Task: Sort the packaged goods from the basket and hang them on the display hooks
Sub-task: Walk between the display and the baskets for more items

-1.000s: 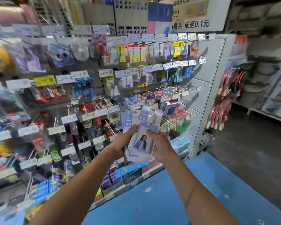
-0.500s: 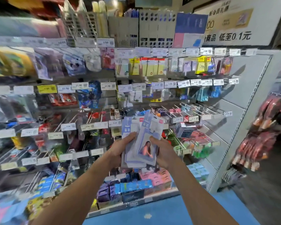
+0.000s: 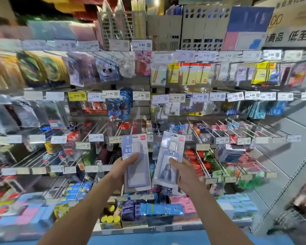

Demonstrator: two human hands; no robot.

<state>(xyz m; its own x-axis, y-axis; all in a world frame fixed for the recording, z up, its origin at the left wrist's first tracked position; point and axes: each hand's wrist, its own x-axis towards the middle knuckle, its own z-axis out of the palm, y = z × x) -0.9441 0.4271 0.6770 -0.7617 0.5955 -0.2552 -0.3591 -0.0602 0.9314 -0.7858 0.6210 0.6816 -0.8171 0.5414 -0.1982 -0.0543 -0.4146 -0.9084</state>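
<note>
Holding two badge-holder packs, you have one in each hand: your left hand grips the lavender-backed pack, and your right hand grips the clear portrait-card pack. Your hands are apart, with the packs side by side before the display hooks. Below, a dark shelf box holds blue packets

The left hand holds the left package and the right hand holds the right package. The two packages are side by side and just apart, the right one tilted. Both are in front of the display hooks, whose rows run left to right with goods hanging on them. File holders stand on top, far above. Below the hands, boxed goods sit on the bottom shelf, with the floor nearest.
</note>
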